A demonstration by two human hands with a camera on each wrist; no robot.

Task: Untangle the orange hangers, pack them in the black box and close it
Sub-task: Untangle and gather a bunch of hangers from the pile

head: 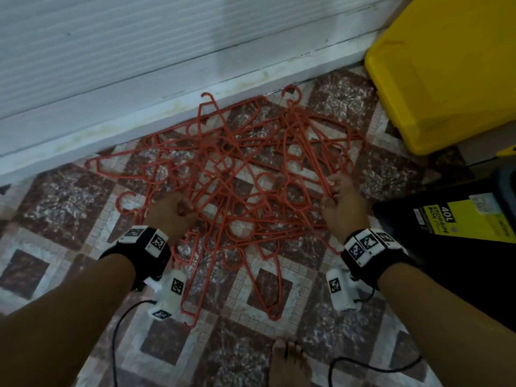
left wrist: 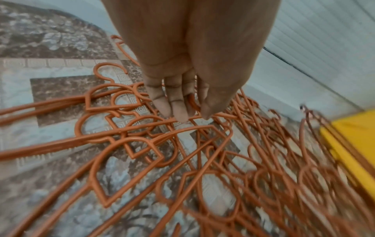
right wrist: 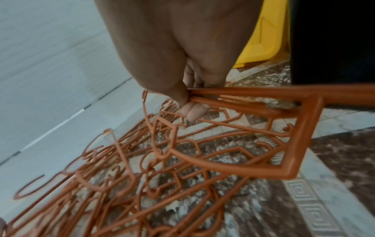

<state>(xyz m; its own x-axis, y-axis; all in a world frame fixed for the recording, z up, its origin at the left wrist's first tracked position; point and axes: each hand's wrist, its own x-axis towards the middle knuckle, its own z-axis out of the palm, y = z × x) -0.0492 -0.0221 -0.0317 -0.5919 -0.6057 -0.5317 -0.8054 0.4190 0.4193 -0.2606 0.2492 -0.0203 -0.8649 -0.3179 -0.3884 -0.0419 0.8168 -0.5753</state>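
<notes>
Hangers [head: 237, 174] lie tangled on the tiled floor [head: 69, 196] by the wall, black box [head: 460, 263] just to my right. My right hand [head: 339, 202] pinches hanger bars between thumb and fingers; my left hand [head: 170, 212] has curled fingers on another bar.

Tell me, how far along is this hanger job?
Barely started. Done: only the yellow lid looks off, lying on the floor beside the black box. In hand: the right hand pinches hanger bars at the tangle's edge, and the left hand grips into the orange hangers, which lie knotted on the floor. Left: separating them, packing the box, closing it.
</notes>
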